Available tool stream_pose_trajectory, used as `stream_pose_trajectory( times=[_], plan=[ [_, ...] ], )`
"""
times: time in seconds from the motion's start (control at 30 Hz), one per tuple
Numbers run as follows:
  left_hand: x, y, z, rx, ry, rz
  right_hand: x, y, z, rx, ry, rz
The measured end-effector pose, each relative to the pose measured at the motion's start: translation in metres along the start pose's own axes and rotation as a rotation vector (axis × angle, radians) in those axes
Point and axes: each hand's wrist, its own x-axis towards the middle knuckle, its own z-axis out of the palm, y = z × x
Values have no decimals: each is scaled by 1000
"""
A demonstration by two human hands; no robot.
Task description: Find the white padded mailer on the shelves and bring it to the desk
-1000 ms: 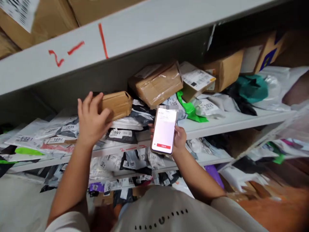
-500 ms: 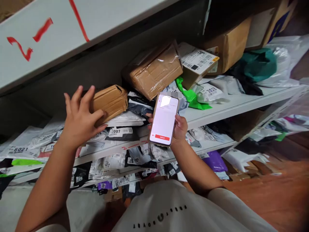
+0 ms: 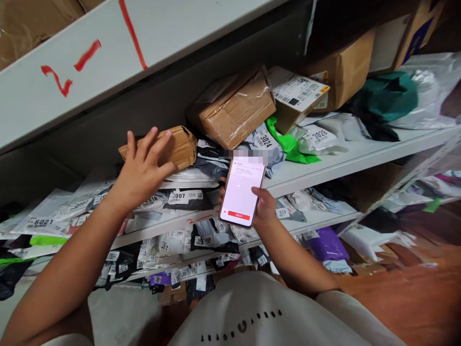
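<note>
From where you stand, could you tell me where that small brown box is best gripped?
I'd grip the small brown box across its short width, thumb on the front face, fingers over the top, coming from the front. It lies flat on bags, front side open, while the bigger box crowds its right end. The left hand rests flat on it; the right hand holds the phone.

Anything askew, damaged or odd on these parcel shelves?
Yes. The taped brown box lies tilted on heaped mailer bags, not flat on the shelf, and the labelled box beside it leans too. The small cardboard parcel under the left hand looks crumpled. The right hand holds a phone.
</note>
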Motion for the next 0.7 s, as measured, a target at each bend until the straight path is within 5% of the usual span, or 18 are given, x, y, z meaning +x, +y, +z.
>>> stream_pose_trajectory(
  times=[0.2, 0.43, 0.7],
  plan=[
    [2, -12, 5, 56, 0, 44, -5, 23, 3, -163, -62, 20],
    [5, -19, -2, 131, -98, 350, 9, 29, 12, -143, -181, -8],
    [3, -9, -3, 245, -89, 392, 14, 24, 28, -160, -193, 28]
  ],
)
